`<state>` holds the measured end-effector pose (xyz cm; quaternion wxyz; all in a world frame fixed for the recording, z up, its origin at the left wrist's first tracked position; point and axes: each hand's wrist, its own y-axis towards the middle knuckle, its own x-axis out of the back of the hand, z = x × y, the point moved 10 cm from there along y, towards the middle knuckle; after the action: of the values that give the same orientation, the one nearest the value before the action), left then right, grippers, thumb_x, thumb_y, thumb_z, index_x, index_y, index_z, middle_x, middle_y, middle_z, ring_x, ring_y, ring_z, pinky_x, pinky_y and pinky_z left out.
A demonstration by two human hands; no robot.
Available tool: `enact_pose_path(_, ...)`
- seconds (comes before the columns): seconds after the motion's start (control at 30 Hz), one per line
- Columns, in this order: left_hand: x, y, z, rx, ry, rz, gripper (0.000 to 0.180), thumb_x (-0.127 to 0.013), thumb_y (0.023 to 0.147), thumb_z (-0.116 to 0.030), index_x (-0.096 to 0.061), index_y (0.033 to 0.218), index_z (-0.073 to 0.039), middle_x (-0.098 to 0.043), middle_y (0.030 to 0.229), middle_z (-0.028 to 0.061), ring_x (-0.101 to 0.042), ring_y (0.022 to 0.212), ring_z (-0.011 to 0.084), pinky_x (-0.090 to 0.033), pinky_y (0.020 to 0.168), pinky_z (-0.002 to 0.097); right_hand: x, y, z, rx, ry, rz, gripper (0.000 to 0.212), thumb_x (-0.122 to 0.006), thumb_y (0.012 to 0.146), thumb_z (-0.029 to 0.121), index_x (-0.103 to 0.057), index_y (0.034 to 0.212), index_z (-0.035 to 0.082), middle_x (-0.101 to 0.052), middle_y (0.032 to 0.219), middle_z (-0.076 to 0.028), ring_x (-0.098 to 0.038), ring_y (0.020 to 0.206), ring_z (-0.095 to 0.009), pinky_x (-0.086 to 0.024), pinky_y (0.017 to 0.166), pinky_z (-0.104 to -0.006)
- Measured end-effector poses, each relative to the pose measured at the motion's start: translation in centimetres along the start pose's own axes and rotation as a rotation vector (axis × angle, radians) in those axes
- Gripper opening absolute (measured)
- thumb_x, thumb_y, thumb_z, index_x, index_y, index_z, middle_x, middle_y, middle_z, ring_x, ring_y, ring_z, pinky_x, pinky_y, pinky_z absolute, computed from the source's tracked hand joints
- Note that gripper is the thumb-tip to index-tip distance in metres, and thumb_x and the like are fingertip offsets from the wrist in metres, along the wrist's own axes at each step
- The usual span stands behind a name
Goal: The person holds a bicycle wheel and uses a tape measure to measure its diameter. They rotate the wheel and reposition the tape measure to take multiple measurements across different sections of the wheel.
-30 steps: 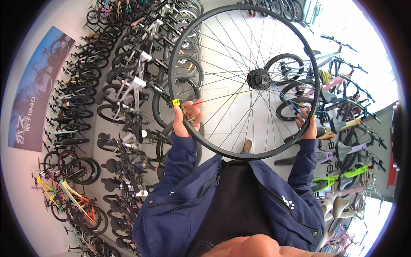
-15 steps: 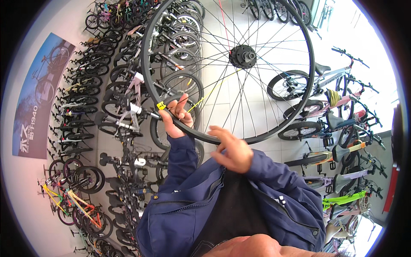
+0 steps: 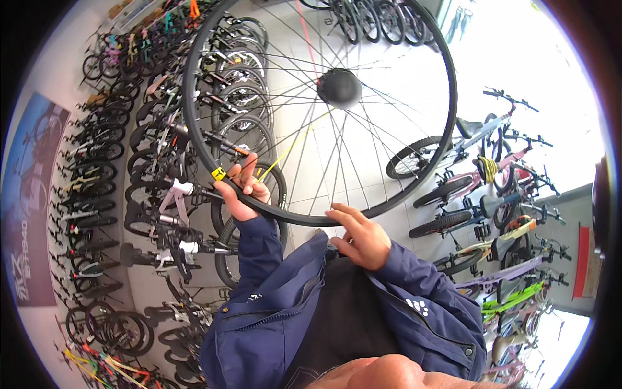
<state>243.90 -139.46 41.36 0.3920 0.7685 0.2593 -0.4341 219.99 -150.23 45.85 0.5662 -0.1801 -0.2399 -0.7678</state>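
Note:
A bare bicycle wheel (image 3: 190, 97) with a black rim and no tyre is held up in front of me. Its dark hub (image 3: 340, 89) looks blurred, and most spokes are thin and black. One spoke is red (image 3: 307, 40) and another yellow (image 3: 293, 144). My left hand (image 3: 243, 191) grips the rim at its lower left, thumb outside and fingers inside among the spokes. A yellow tag (image 3: 218, 174) sits on the rim just above that thumb. My right hand (image 3: 361, 238) is at the bottom of the rim, fingers extended over it, thumb apart; whether they touch it I cannot tell.
Dense rows of parked bicycles (image 3: 107, 162) line the left side. More bicycles (image 3: 447, 188) stand along the right, and others (image 3: 382, 19) at the back. Pale floor tiles (image 3: 301, 58) show through the wheel. A banner (image 3: 39, 194) hangs on the left wall.
The whole view has shifted, with the wheel now lower and further left in it. My right hand has come up to the lower rim. My left hand keeps its hold beside the yellow tag.

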Motion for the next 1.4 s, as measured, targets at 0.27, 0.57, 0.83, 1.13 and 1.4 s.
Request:
enact_pose_path(0.27, 4.2, 8.6, -0.6, 0.045, -0.151, 0.030, 0.052, -0.060, 0.092, -0.046, -0.061, 0.122, -0.004, -0.047, 0.139, 0.0266, -0.062, 0.072, 0.0054, -0.057, 0.078, 0.0261, 6.2, 7.2, -2.9, -0.040, -0.099, -0.346, 0.035, -0.068, 0.082, 0.003, -0.060, 0.116, 0.004, -0.059, 0.124, -0.014, -0.066, 0.065, -0.017, -0.053, 0.060, -0.0281)
enact_pose_path(0.57, 5.6, 18.8, 1.7, 0.024, -0.168, 0.171, 0.055, -0.056, 0.095, -0.046, -0.057, 0.128, -0.002, -0.042, 0.144, 0.0252, -0.061, 0.073, 0.0078, -0.055, 0.081, 0.0290, 15.7, 14.6, -10.1, -0.016, 0.008, -0.562, 0.040, -0.070, 0.078, -0.001, -0.060, 0.117, 0.003, -0.062, 0.122, -0.015, -0.062, 0.059, -0.010, -0.049, 0.054, -0.0228)
enact_pose_path(0.83, 6.5, 26.2, 7.3, -0.012, -0.148, 0.158, 0.059, -0.053, 0.095, -0.049, -0.054, 0.131, -0.002, -0.037, 0.146, 0.0269, -0.059, 0.070, 0.0087, -0.055, 0.081, 0.0285, 25.3, 22.2, -18.9, -0.021, -0.011, -0.479, 0.037, -0.070, 0.080, 0.001, -0.059, 0.115, 0.001, -0.062, 0.117, -0.017, -0.063, 0.059, -0.013, -0.050, 0.055, -0.0244)
enact_pose_path(1.13, 8.2, 32.6, 11.9, -0.027, -0.141, 0.187, 0.060, -0.049, 0.097, -0.048, -0.050, 0.133, 0.000, -0.032, 0.149, 0.0284, -0.057, 0.070, 0.0102, -0.054, 0.082, 0.0305, 34.5, 29.8, -26.0, -0.100, -0.365, -0.525, 0.046, -0.075, 0.080, 0.017, -0.059, 0.122, 0.006, -0.061, 0.120, -0.012, -0.064, 0.063, -0.017, -0.053, 0.059, -0.0280)
enact_pose_path(1.4, 13.5, 40.2, 13.7, -0.021, -0.120, 0.159, 0.062, -0.047, 0.098, -0.051, -0.048, 0.134, 0.000, -0.034, 0.147, 0.0289, -0.056, 0.065, 0.0089, -0.054, 0.079, 0.0291, 36.3, 37.1, -31.1, -0.077, -0.303, -0.547, 0.054, -0.079, 0.077, 0.019, -0.058, 0.125, 0.010, -0.059, 0.123, -0.008, -0.064, 0.064, -0.014, -0.054, 0.062, -0.0274)
